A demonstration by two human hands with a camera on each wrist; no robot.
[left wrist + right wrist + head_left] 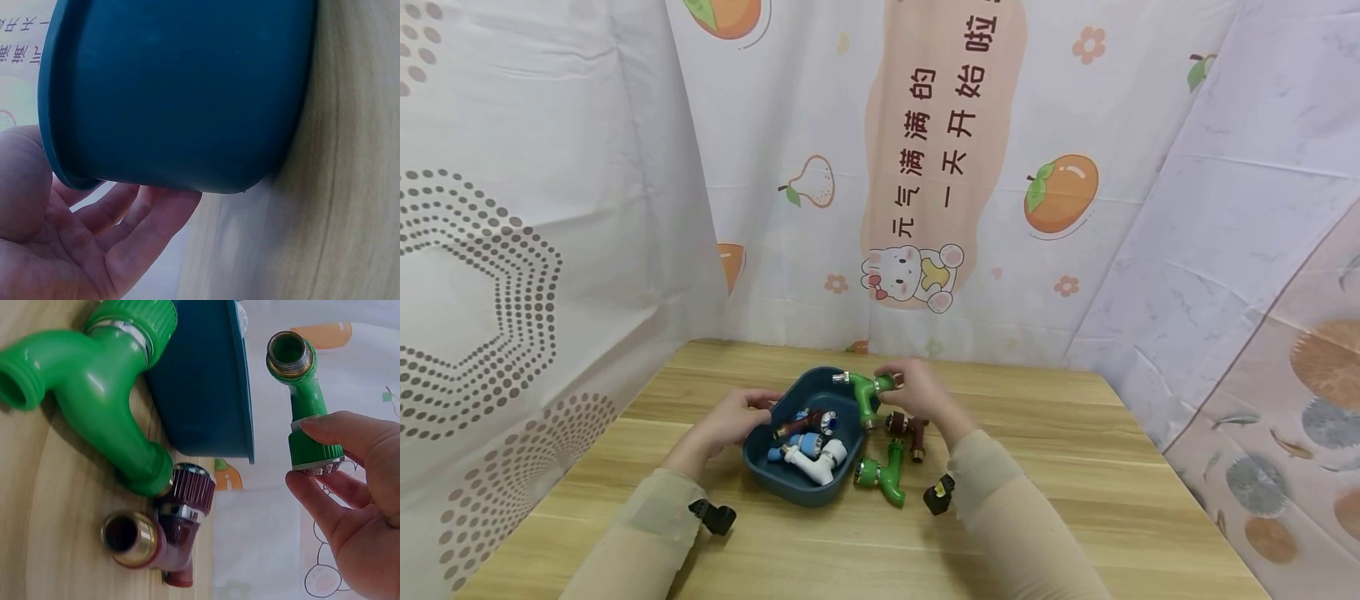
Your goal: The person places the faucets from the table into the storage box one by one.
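A green tap (863,392) is pinched by its knob in the right fingers (315,495), apparently so its body hangs free beside them near the tub (805,497), touched, perhaps steadied, by loosely spread left fingers (156,230).

A dark teal basin (805,497); in it, a maroon tap (805,424), blue tap (807,444) and, towards 5 o'clock, white tap (815,469). From the basin, a green tap (862,390) at 2 o'clock, second green tap (891,475) at 4, brownish-red tap (916,428) at 3. Wood-grained yellow-brown tabletop (1078,475); white curtain (842,108), orange fruit.
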